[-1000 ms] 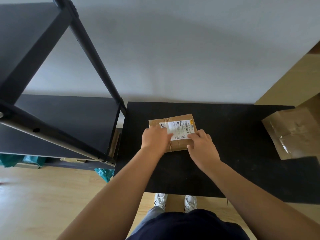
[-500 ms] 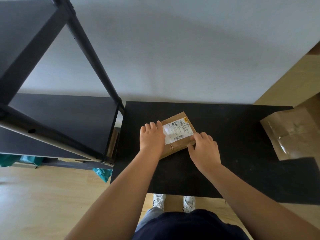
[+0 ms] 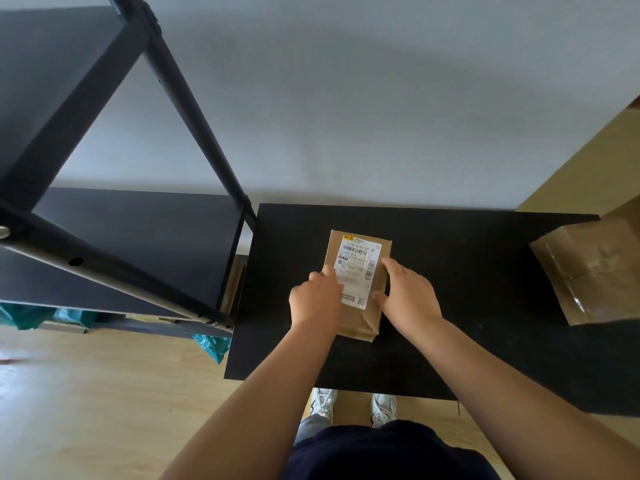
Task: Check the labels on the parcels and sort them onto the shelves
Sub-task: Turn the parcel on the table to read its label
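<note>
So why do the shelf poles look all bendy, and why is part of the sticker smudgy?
In the head view, the wide-angle lens leans and stretches the shelf post toward the picture's edges. The label on the parcel is sharp at its barcode but washed out mid-way, likely glare. The taped parcel at right also shines, and the wall shows soft shadow.

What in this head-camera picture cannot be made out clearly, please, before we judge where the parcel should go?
- Small print on the label: too small and partly blurred; the left hand covers its lower left edge.
- Parcel sides: hidden under the left hand and right hand.
- Second parcel on the table: cut off by the right edge, no label showing.
- Lower shelf: partly hidden by the frame bars.
</note>
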Tool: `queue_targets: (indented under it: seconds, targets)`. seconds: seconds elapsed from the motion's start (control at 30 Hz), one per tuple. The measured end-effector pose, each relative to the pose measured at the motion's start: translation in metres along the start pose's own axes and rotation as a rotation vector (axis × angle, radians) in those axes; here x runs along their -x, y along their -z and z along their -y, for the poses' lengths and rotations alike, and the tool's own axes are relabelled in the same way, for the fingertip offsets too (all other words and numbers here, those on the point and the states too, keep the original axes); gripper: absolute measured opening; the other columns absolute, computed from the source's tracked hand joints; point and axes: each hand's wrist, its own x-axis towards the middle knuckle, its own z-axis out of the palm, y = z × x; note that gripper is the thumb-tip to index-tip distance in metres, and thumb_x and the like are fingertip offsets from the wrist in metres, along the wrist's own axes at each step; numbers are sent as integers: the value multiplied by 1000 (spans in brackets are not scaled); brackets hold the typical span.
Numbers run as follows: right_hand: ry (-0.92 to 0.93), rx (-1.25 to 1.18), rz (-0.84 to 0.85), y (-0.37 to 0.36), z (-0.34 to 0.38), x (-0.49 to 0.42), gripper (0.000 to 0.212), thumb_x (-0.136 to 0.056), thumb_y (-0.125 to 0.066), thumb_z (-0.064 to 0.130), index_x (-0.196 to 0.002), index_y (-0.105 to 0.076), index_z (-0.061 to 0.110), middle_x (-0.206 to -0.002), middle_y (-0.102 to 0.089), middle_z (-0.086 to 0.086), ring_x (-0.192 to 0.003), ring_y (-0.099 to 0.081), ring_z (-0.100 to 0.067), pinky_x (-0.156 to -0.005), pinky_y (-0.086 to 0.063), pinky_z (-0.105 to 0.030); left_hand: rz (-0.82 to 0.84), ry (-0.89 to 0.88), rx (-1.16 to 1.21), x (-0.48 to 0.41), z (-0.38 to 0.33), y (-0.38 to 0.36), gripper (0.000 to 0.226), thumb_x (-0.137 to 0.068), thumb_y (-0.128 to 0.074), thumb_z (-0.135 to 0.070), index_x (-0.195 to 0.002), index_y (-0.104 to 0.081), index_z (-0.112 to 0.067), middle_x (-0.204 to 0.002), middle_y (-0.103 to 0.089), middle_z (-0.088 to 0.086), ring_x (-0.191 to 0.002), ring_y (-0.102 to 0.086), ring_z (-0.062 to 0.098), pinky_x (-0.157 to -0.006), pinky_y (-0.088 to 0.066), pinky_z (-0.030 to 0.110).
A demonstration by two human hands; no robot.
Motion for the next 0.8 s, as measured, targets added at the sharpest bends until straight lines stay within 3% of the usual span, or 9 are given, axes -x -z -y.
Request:
queue_targets:
  seconds: [0.1, 0.23, 0.37, 0.43, 0.53, 0.6, 0.7, 0.8]
  targets:
    - [-12, -19, 17, 3, -1, -5, 69, -85, -68, 33, -145, -34, 22, -139, -54, 0, -127, -51, -20, -107, -40, -45, 32, 24, 77, 4, -2, -2, 29, -97, -53, -24, -122, -43, -14, -82, -57, 0, -63, -55, 14, -51, -41, 27]
    - [-75, -105, 49, 5, 3, -7, 80, -83, -72, 30, -148, -27, 21, -139, -53, -1, -124, -54, -22, -97, -49, -42, 46, 70, 171, 1, 1, 1, 20, -98, -50, -30, -110, -48, -16, -72, -55, -3, -64, -60, 14, -53, -45, 28]
    - [-198, -186, 74, -3, 2, 0, 83, -87, -67, 34, -152, -19, 19, -145, -48, -4, -125, -54, -23, -94, -52, -40, 91, 169, 479, -5, 9, -1, 30, -97, -51, -41, -115, -48, -17, -92, -62, -1, -79, -65, 16, -67, -56, 34]
    - [-276, -240, 120, -6, 0, 3, 74, -90, -61, 36, -151, -23, 16, -144, -48, -6, -124, -54, -23, -93, -51, -38, 137, 184, 669, -8, 12, -8, 40, -96, -52, -40, -129, -47, -18, -108, -64, 1, -89, -66, 17, -69, -57, 34]
    - [-329, -318, 201, -7, -1, 5, 59, -95, -53, 40, -146, -35, 16, -132, -58, -5, -112, -60, -19, -77, -51, -30, 242, 239, 958, -8, 15, -14, 54, -96, -52, -39, -144, -41, -16, -124, -64, 3, -105, -64, 20, -82, -56, 36]
    - [-350, -379, 243, -7, -1, 4, 53, -96, -50, 40, -142, -40, 17, -129, -60, -3, -110, -60, -18, -71, -46, -26, 296, 283, 1122, -7, 17, -16, 49, -97, -53, -37, -140, -49, -14, -120, -66, 2, -106, -64, 20, -91, -54, 41]
    - [-391, -456, 261, -6, 1, 2, 48, -97, -50, 35, -140, -43, 15, -130, -59, -4, -113, -59, -20, -72, -44, -26, 318, 281, 1201, -6, 18, -16, 35, -98, -54, -34, -127, -59, -16, -108, -68, -2, -100, -65, 17, -89, -55, 38]
    - [-437, -502, 258, -6, 5, -1, 44, -97, -53, 30, -136, -45, 14, -129, -59, -5, -111, -59, -20, -69, -41, -25, 337, 271, 1200, -7, 19, -14, 32, -99, -53, -31, -125, -60, -16, -111, -69, -1, -101, -65, 16, -87, -55, 36]
